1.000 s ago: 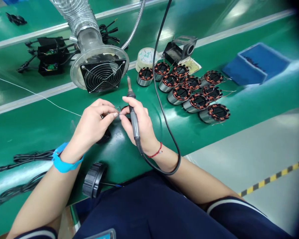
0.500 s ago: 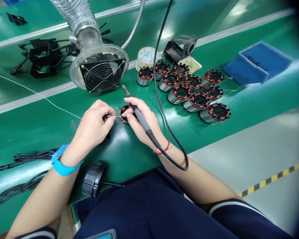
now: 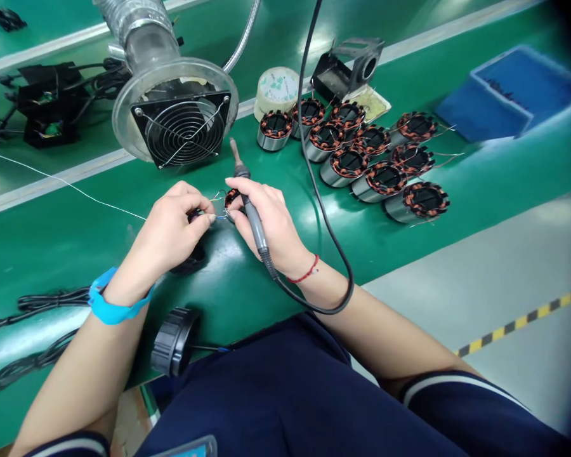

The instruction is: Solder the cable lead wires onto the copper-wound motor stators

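My left hand (image 3: 174, 225) is closed in a pinch on a thin blue wire (image 3: 220, 218), just left of a small motor stator (image 3: 229, 200) with copper windings. A dark part shows beneath that palm, mostly hidden. In my right hand (image 3: 278, 222) lies a grey-handled soldering iron (image 3: 255, 222), its tip pointing up and away from the wires. Thumb and fingertips of this hand also touch the stator and its wire ends, covering much of it. A thin pale solder-like strand (image 3: 88, 193) runs from the left edge to my left hand.
A fume extractor with a fan grille (image 3: 186, 130) stands just beyond my hands. Several stators (image 3: 383, 181) stand at the right, near a blue bin (image 3: 499, 95). A black ribbed cap (image 3: 174, 343) lies by the front edge, black cables (image 3: 52, 301) at left. The iron's cord (image 3: 321, 216) loops right.
The soldering iron has turned slightly more upright in my right hand. The view has shifted a little, and both hands remain close together at the stator and wire.
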{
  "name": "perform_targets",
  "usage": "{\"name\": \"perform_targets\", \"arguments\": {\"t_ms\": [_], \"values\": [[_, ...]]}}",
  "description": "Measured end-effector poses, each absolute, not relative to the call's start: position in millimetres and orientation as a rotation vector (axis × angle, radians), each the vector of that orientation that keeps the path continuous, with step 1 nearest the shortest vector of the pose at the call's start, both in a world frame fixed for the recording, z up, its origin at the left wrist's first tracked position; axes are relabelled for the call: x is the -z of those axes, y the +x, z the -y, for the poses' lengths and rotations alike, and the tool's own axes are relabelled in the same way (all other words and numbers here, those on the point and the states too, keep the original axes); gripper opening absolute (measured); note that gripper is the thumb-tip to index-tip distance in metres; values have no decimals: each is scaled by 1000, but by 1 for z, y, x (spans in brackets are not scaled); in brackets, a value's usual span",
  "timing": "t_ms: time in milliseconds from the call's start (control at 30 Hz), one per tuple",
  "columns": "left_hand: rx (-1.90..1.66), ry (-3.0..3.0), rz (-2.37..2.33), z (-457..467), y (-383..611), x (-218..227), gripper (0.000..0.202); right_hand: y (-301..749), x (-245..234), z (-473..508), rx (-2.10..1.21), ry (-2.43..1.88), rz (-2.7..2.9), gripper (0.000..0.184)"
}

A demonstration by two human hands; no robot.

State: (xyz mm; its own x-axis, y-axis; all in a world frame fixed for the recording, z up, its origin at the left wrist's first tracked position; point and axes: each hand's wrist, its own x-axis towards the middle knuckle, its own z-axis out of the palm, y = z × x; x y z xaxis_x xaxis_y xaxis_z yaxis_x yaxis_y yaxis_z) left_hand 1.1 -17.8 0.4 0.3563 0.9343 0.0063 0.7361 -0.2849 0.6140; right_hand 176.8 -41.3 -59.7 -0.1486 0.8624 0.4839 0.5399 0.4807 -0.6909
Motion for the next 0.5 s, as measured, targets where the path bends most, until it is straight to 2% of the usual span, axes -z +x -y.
{"name": "perform_targets", "arguments": {"t_ms": [267, 500], "values": [[-449, 2127, -1477, 18, 5, -2, 11, 198, 52, 79, -429, -1099, 1614, 33], [-475, 2148, -1467, 17, 3, 1, 9, 199, 69, 105, -364, -1059, 1450, 17]]}}
